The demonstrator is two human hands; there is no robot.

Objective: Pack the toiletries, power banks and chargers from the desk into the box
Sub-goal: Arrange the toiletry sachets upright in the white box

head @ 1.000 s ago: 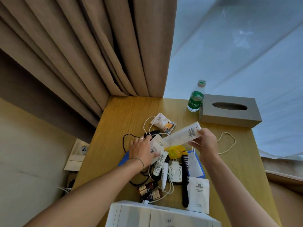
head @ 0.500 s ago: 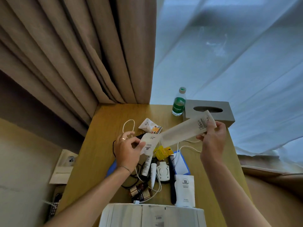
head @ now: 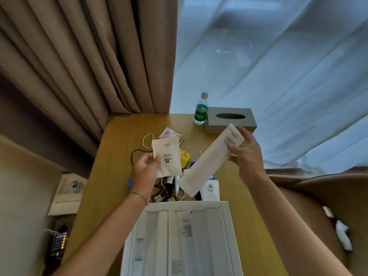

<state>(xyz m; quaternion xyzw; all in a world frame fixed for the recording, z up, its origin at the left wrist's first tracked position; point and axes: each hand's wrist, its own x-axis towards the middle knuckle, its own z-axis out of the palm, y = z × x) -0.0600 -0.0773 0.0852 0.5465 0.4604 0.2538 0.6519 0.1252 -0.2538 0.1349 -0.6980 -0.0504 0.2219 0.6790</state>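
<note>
My left hand [head: 146, 172] holds a short cream toiletry packet [head: 166, 156] upright above the desk. A long cream packet [head: 209, 162] slants down to the left from my right hand [head: 246, 154], which grips its upper end. Under both lies the pile: a yellow sachet [head: 184, 156], small tubes [head: 171, 179], black and white cables [head: 146, 140], dark little boxes [head: 164, 196] and a white packet [head: 210, 189]. The white box [head: 227, 220] stands open at the desk's near edge, with long white items in its compartments.
A green-labelled water bottle [head: 201, 110] and a grey tissue box [head: 231, 119] stand at the back of the wooden desk [head: 117, 156]. Brown curtains hang behind, sheer white curtain on the right. A remote [head: 59, 240] lies on a low shelf at left.
Both hands have lifted their packets higher off the pile and apart. The view has tipped down, so the open box now shows at the near edge.
</note>
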